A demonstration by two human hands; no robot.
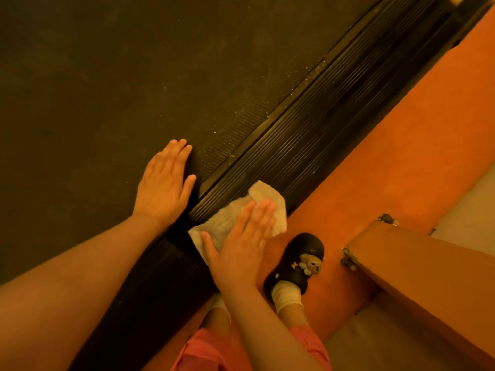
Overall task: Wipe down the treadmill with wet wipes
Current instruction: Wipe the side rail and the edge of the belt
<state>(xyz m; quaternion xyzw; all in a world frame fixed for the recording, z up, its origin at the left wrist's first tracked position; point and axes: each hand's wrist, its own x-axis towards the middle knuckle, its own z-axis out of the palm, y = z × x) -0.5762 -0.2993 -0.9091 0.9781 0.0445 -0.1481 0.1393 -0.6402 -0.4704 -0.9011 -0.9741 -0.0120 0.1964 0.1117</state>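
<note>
Straight fingers of the right hand are pressing a crumpled white wet wipe flat onto the treadmill's black ribbed side rail. The left hand is resting beside it, fingers together and flat, on the dark textured running belt.

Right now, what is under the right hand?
A wipe lies under the right hand, spread on the treadmill's ribbed side rail. The middle of the wipe and the rail below it are covered.

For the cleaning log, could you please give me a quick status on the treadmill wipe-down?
Left hand flat on belt. Right hand pressing wipe on side rail. Nothing blocking.
</note>
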